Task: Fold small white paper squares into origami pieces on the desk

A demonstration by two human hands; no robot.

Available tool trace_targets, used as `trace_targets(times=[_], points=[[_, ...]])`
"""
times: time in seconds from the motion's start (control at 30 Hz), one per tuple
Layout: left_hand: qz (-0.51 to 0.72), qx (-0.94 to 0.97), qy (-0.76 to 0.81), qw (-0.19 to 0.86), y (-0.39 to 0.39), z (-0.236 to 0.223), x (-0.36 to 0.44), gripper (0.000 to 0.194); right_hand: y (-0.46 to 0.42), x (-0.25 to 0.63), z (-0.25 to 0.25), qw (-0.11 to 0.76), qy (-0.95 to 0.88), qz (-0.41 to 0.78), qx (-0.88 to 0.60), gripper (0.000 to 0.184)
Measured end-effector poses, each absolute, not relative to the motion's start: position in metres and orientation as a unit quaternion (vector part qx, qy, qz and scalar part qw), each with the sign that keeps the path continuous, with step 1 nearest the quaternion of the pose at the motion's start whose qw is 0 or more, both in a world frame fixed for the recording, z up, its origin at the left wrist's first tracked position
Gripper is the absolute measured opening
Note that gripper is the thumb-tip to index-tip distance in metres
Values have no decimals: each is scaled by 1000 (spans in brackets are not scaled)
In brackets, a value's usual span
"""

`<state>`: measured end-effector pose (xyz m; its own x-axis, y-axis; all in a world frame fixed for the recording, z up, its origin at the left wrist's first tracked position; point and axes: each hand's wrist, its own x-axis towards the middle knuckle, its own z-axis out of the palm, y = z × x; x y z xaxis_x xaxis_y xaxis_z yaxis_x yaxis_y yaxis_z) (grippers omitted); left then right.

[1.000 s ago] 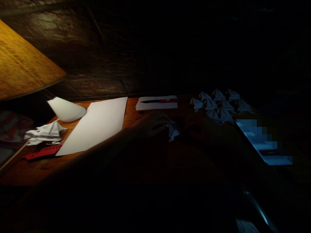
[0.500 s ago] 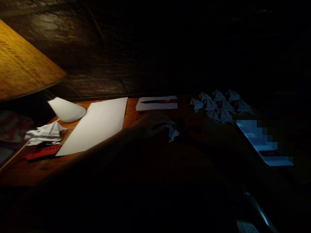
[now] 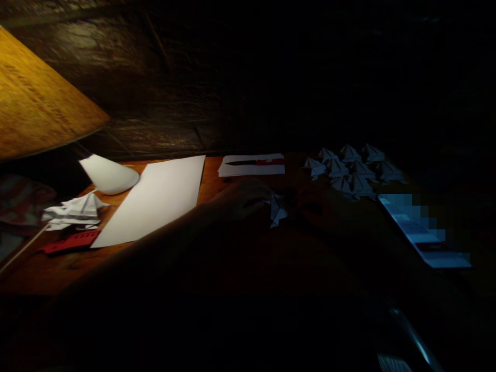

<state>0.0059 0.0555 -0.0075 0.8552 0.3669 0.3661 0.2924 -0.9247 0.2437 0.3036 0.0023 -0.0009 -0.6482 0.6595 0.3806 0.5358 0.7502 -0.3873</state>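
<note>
A small folded paper figure, white with sharp points, is at the middle of the wooden table. My left hand reaches in from the left, its fingertips pinched on the figure's upper left side. Close by the right side of the same figure is my right hand, with curled fingers. Deep shadow hides what those fingers touch. Behind my hands, a knife with a dark blade and red handle lies on a small stack of white paper.
Several folded paper figures stand grouped at the back right, near a lit phone. Leftward lie a large white sheet, crumpled-looking folded paper and a red object. A lampshade overhangs the white lamp base.
The view has shifted very slightly. Both hands keep almost the same position around the folded paper figure, and nothing else has visibly moved.
</note>
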Motion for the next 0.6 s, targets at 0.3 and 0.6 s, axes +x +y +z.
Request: trace_targets(times=[0.3,0.6], points=[[200,959,175,97,53,-6,6,21,5,305,-6,257,-891,158,-338,23],[198,959,178,93,53,-6,6,20,5,304,-6,263,-888,155,-343,25]])
